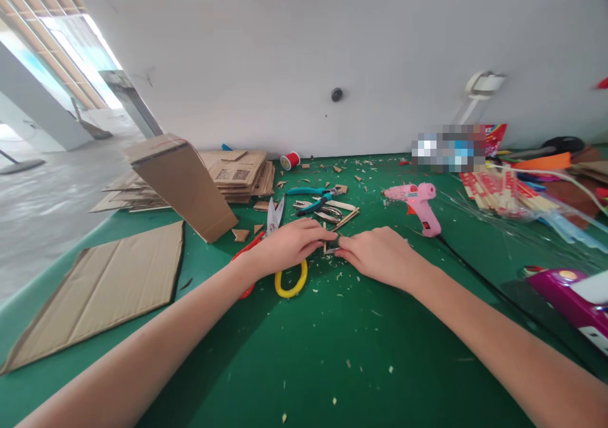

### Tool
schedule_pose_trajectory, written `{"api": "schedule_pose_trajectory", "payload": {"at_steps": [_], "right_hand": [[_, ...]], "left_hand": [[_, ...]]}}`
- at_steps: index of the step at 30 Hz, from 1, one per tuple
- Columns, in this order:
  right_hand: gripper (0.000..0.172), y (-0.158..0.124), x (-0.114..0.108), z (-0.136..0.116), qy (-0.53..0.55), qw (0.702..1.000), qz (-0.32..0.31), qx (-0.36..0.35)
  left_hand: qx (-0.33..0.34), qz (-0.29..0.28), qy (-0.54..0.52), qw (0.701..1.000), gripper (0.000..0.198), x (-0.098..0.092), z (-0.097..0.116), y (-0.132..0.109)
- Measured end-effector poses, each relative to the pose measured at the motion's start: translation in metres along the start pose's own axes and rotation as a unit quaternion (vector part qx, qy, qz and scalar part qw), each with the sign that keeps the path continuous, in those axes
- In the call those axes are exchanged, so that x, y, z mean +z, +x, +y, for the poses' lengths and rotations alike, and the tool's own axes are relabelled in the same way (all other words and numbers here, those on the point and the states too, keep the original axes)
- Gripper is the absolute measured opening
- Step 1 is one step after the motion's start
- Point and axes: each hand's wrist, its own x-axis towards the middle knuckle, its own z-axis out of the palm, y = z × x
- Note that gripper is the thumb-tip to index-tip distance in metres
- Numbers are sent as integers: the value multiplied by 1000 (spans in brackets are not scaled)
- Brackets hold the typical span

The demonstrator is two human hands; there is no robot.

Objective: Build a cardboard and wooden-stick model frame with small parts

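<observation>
One head view, worn on person. Looks forward and down from above and behind left hand [292, 242] and right hand [375, 255], both near mid-view. Wide, close: bench [308, 358] spreads around hands, wall [266, 73] beyond, floor [71, 168] farther off, beyond left hand's side.

The widest passage crosses the green tabletop [308, 352] between the two forearms, where small pale shavings [335, 401] are the obstacles. Metal scissors with red and yellow handles [272, 219] pass beneath the wrist of the left hand [294, 241], with thin wooden sticks [346, 220] and teal-handled pliers [317, 202] crowding the way ahead. A narrow gap separates the right hand [375, 255] from the pink plastic glue gun [422, 203], whose black cord [475, 271] runs beside the right forearm.
</observation>
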Motion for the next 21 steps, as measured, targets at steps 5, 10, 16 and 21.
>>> {"api": "schedule_pose_trajectory", "payload": {"at_steps": [5,10,16,21], "right_hand": [[35,-5,3,3,11,999,22,31],[33,-6,6,2,9,998,42,51],[33,-5,7,1,21,997,61,40],[31,-7,6,-2,9,997,70,45]], "left_hand": [[30,-16,78,996,35,-1,2,5],[23,15,141,990,33,2,2,8],[78,-9,186,979,27,-1,4,12],[76,-14,181,980,34,-3,5,12]]}}
